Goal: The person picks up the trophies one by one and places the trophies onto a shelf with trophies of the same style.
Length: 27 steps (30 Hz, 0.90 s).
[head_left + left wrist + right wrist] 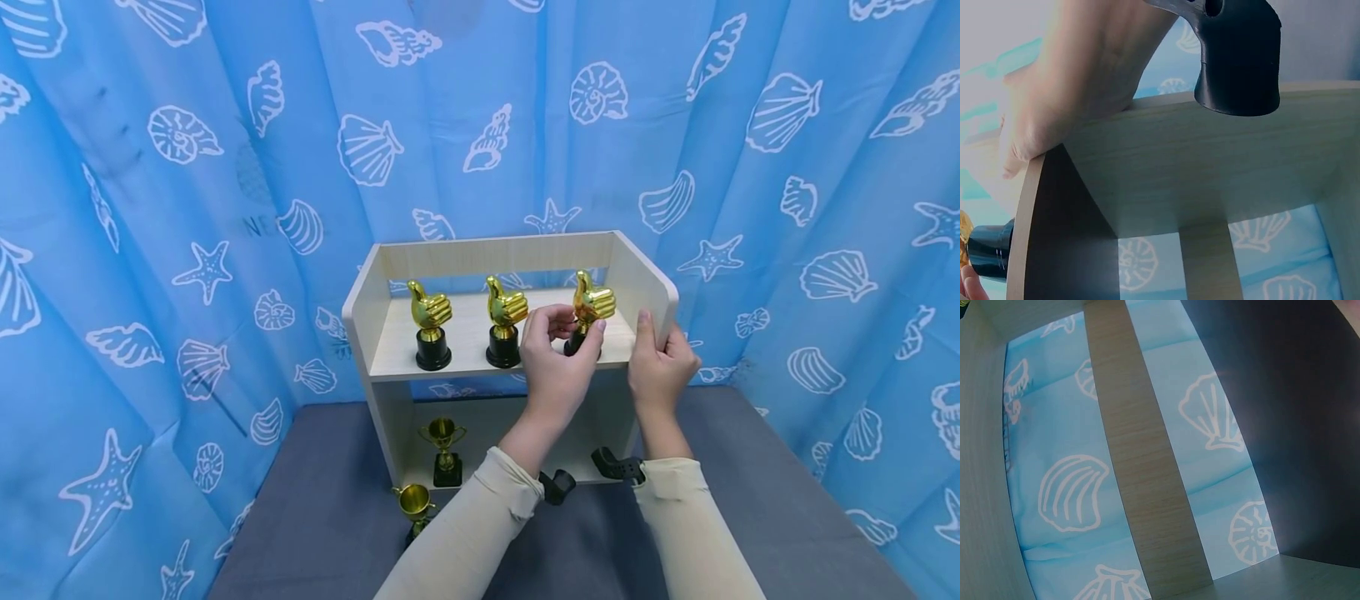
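Observation:
My left hand pinches a gold thumbs-up trophy with a black base at the right end of the upper shelf; its base also shows at the edge of the left wrist view, with fingertips beside it. The right hand grips the side panel of the small pale wooden shelf unit, thumb on the inner side. In the left wrist view the right hand bends over that panel's edge. Neither hand appears clearly in the right wrist view, which looks into the lower compartment.
Two matching thumbs-up trophies stand upright along the upper shelf. A gold cup trophy stands in the lower compartment, and another cup is on the grey tabletop in front. A blue shell-print curtain hangs behind.

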### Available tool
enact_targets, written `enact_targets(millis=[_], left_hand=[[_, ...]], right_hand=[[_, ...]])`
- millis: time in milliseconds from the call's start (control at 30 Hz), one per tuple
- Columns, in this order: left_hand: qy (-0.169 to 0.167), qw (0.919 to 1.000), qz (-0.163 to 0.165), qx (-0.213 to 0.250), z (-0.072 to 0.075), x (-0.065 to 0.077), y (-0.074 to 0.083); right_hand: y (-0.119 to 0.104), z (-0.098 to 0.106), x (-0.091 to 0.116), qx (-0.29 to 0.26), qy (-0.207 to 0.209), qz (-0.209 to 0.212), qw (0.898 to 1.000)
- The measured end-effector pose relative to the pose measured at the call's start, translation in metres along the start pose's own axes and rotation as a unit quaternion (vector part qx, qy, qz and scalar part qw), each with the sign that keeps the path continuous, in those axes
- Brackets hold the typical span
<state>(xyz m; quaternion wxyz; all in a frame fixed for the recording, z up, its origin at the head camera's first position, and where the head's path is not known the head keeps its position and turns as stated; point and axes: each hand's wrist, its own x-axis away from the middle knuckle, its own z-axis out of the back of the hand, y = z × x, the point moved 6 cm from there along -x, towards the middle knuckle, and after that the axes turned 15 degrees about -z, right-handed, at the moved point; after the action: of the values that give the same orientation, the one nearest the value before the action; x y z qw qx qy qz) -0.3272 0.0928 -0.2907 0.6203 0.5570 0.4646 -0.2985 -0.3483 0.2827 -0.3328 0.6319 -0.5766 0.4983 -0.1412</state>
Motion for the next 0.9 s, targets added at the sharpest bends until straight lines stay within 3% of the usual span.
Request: enact_targets(millis=[200, 567, 900], left_hand=[[0.000, 0.9998, -0.018, -0.012, 0.001, 0.001, 0.002], [-0.012, 0.9945, -0.092, -0.049, 0.002, 0.000, 0.017], [-0.019, 0.9930, -0.105, -0.050, 0.005, 0.006, 0.022]], right_hand=[[-0.001, -0.001, 0.001, 0.006, -0.008, -0.002, 1.000], [-0.002, -0.001, 0.001, 0.000, 0.006, 0.007, 1.000], [-0.002, 0.000, 0.001, -0.003, 0.006, 0.012, 1.000]])
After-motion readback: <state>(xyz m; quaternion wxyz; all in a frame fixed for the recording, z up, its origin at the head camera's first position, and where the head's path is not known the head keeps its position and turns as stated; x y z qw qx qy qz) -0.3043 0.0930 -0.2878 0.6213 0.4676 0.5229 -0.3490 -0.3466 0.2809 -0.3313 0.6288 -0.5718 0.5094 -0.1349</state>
